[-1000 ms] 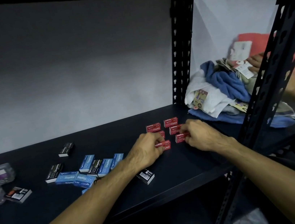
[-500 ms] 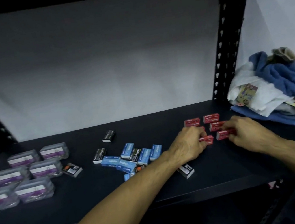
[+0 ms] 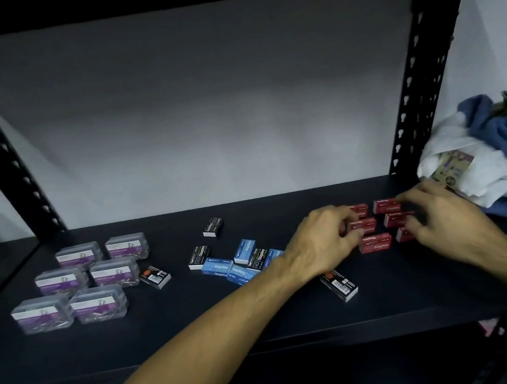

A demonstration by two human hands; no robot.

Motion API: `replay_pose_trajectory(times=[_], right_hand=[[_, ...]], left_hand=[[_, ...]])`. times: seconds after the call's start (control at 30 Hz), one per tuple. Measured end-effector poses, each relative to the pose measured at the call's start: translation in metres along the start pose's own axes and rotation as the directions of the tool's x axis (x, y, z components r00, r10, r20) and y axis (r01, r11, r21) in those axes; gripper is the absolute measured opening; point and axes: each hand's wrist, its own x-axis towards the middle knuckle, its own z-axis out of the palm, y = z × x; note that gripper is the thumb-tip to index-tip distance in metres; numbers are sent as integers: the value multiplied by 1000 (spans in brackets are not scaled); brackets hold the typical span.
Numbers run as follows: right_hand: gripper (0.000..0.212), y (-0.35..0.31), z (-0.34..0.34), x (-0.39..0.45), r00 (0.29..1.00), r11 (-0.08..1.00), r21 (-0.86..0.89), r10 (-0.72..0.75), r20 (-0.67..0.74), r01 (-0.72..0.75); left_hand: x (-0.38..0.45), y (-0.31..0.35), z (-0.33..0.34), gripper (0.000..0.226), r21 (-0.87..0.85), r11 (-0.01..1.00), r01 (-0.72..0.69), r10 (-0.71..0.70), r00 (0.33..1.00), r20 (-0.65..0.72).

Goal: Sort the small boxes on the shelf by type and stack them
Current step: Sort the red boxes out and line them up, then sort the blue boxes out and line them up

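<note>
Several red staple boxes (image 3: 375, 242) lie in two short columns at the right of the dark shelf (image 3: 263, 317). My left hand (image 3: 324, 242) curls its fingers onto the middle red box (image 3: 365, 225) of the left column. Reaching over the right column, my right hand (image 3: 441, 217) pinches a partly hidden red box (image 3: 394, 219). A loose cluster of blue staple boxes (image 3: 217, 267) mixed with black boxes (image 3: 199, 257) lies just left of my left wrist. Single black boxes lie at the back (image 3: 213, 226) and under my left wrist (image 3: 340, 283).
Several clear paper-clip boxes with purple labels (image 3: 98, 303) stand in rows at the left, another black box (image 3: 155, 275) beside them. A pile of blue and white cloth (image 3: 496, 141) fills the right bay behind a black upright (image 3: 410, 88). The shelf's front edge runs below my forearms.
The view has swung left, bringing the paper-clip boxes fully in. Both hands have stayed at the red boxes, the right fingers now reaching further back over its column.
</note>
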Motion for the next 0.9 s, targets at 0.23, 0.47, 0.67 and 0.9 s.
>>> replay_pose_trajectory(times=[0.23,0.47,0.67,0.9], right_hand=[[35,-48,12,7,994,990,86,-111,17,109],[37,-106,42,18,955,948,180,-283,89,264],[44,-139,63,30,881,898,306,-396,257,315],[50,-140,68,38,793,912,300,-396,463,280]], left_hand=[[-32,-51,-49,24,37,990,139,-140,989,46],[-60,-94,-83,23,92,959,270,-272,962,14],[-69,-115,-97,28,123,933,338,-339,941,-11],[-67,-123,-92,47,187,890,417,-431,901,45]])
